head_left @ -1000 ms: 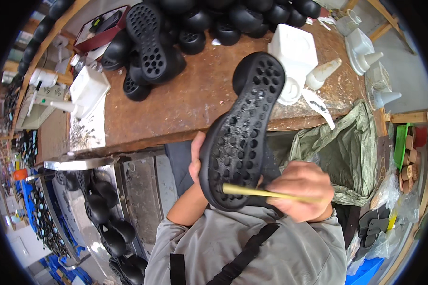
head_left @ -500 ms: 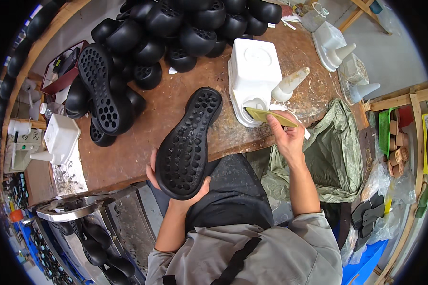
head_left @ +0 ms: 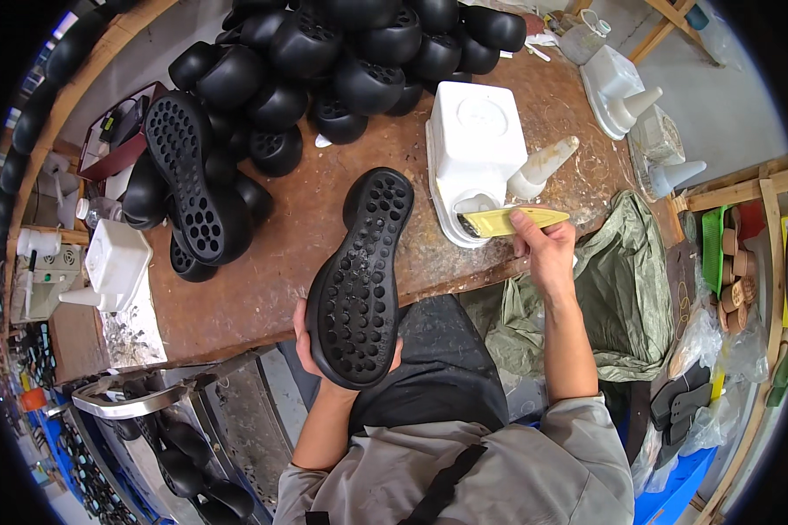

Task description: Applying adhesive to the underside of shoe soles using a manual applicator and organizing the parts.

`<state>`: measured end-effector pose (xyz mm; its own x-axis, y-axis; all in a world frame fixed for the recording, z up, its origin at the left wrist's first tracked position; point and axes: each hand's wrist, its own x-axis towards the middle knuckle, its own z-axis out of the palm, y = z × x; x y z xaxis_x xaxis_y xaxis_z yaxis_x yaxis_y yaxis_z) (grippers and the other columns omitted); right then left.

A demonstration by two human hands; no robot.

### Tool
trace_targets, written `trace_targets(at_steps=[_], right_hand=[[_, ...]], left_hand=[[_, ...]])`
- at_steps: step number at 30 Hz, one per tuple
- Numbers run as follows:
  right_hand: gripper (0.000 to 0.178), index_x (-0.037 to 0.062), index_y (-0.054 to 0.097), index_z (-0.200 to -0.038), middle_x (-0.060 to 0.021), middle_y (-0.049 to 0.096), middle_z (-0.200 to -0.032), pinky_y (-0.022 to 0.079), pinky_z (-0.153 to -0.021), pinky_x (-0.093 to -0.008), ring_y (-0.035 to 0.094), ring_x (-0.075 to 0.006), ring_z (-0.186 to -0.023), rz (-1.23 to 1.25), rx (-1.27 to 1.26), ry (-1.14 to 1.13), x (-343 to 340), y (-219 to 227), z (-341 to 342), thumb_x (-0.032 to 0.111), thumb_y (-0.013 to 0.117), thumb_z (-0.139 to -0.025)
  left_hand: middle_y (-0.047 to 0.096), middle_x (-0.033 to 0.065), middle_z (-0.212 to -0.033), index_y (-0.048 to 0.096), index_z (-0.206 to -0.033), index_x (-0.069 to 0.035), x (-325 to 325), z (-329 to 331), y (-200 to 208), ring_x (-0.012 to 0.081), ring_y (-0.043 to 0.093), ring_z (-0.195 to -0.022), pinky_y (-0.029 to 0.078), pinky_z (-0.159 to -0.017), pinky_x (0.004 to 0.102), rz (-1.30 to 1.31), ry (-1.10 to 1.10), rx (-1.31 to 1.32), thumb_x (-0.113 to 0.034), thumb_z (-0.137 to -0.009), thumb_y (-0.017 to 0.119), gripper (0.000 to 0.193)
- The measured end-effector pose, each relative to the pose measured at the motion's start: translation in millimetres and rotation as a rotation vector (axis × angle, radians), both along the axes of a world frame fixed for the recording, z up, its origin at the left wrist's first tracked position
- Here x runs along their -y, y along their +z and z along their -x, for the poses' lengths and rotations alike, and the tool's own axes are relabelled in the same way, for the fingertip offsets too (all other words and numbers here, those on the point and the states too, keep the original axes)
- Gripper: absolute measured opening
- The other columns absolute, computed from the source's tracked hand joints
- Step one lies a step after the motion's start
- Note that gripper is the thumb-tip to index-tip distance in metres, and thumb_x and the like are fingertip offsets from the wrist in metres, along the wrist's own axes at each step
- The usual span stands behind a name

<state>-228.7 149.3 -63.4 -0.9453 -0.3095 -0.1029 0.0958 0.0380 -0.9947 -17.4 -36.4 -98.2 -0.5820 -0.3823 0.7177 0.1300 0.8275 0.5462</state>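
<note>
My left hand (head_left: pixel 304 341) grips a black shoe sole (head_left: pixel 359 280) from beneath, around its wide near end. The sole's face, dotted with round holes, is turned up and its narrow end points away over the bench. In my right hand (head_left: pixel 550 251) is a flat yellow-handled brush (head_left: pixel 510 220), pinched between thumb and fingers. The brush's dark tip is over the small round cup at the near end of a white plastic glue pot (head_left: pixel 480 127). Whether the tip touches the cup, I cannot tell. A stained white cone nozzle (head_left: pixel 545 166) stands beside the pot.
Black soles (head_left: pixel 302 44) lie heaped across the brown workbench (head_left: pixel 254 302). Another white pot (head_left: pixel 114 254) stands at the left edge, and a white one (head_left: pixel 613 74) at the far right. A green plastic sheet (head_left: pixel 626 293) hangs right of my legs. Metal racking (head_left: pixel 136 398) is at lower left.
My left hand has brought the sole slightly right and nearer. My right hand has turned the brush, showing more of its yellow side, with its tip still by the cup.
</note>
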Motion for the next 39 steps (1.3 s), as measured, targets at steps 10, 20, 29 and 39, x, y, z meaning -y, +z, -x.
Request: trace_targets(at_steps=[10, 20, 29, 39], right_hand=[[0.016, -0.0064, 0.060, -0.088, -0.0093, 0.061, -0.069, 0.039, -0.041, -0.0204, 0.051, -0.0099, -0.045, 0.254, -0.042, 0.099, -7, 82, -68, 0.007, 0.066, -0.081], [0.014, -0.0068, 0.062, -0.091, -0.0122, 0.063, -0.074, 0.043, -0.049, -0.0227, 0.057, -0.0115, -0.057, 0.190, -0.381, 0.395, 44, 116, -135, 0.000, 0.067, -0.080], [0.016, -0.0065, 0.063, -0.089, -0.0112, 0.063, -0.067, 0.044, -0.046, -0.0228, 0.058, -0.0136, -0.053, 0.170, -0.554, 0.383, 40, 126, -170, -0.001, 0.069, -0.076], [0.019, -0.0068, 0.064, -0.085, -0.0116, 0.062, -0.062, 0.044, -0.041, -0.0241, 0.059, -0.0163, -0.046, 0.179, -0.737, 0.585, 36, 135, -195, 0.000, 0.072, -0.069]], left_hand=[[0.035, 0.0219, -0.136, 0.005, -0.138, -0.010, -4, -7, 34, 0.0351, 0.036, -0.127, 0.023, -0.107, 0.0465, 0.151, 0.016, 0.098, -0.050, -0.061, 0.074, 0.111], [0.048, 0.0154, -0.130, 0.037, -0.135, -0.006, -31, -39, 86, 0.0280, 0.051, -0.114, 0.038, -0.099, 0.0478, -1.769, -1.081, -0.621, -0.069, -0.077, 0.037, 0.086], [0.044, 0.0166, -0.133, 0.032, -0.137, -0.013, -27, -54, 80, 0.0332, 0.047, -0.117, 0.039, -0.096, 0.0481, -1.805, -1.030, -0.509, -0.066, -0.074, 0.043, 0.084], [0.043, 0.0200, -0.133, 0.036, -0.134, -0.008, -28, -66, 65, 0.0341, 0.047, -0.119, 0.037, -0.102, 0.0456, -1.547, -0.977, -0.697, -0.049, -0.082, 0.035, 0.067]])
